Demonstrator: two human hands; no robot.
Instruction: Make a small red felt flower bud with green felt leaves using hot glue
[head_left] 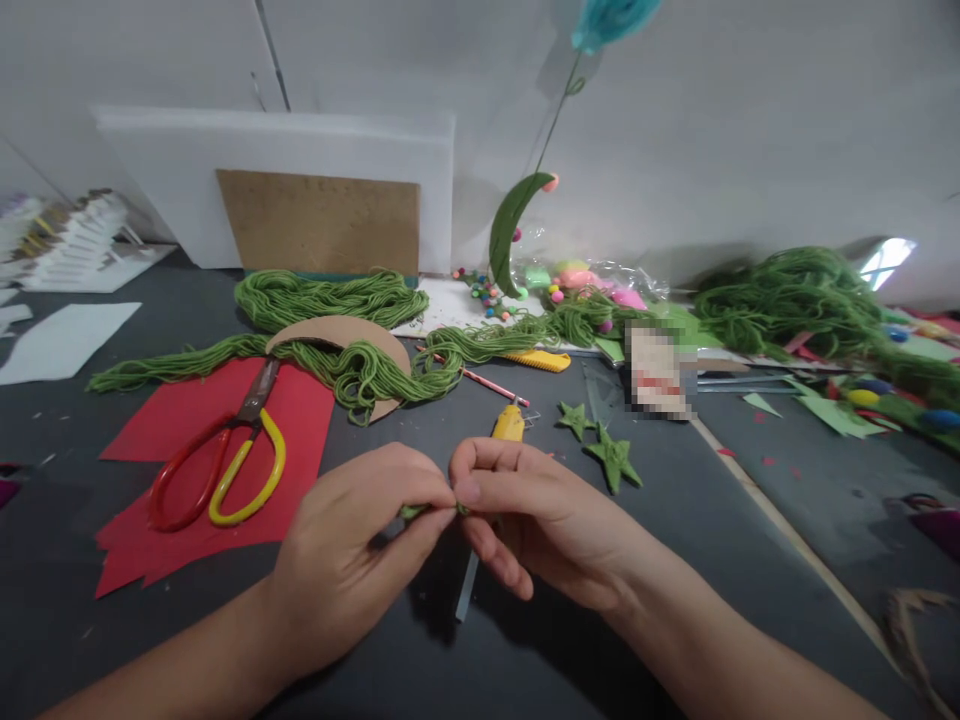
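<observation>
My left hand (356, 540) and my right hand (536, 500) meet at the middle of the dark table. Both pinch a small green yarn piece (411, 511) between thumb and fingers, and most of it is hidden by the fingertips. Beneath my right hand lies a yellow tool (508, 424) that looks like a glue gun, partly covered, with a pale stick (466, 590) showing below. Two green yarn stars, a larger one (614, 459) and a smaller one (575, 420), lie just beyond my right hand.
Scissors (247, 440) with red and yellow handles rest on red paper (300, 480) at left. Green yarn (330, 300) stretches across the back, near a yellow cutter (541, 360) and a pencil (495, 387). A green crescent (510, 235) hangs upright behind. More yarn (795, 305) heaps at right.
</observation>
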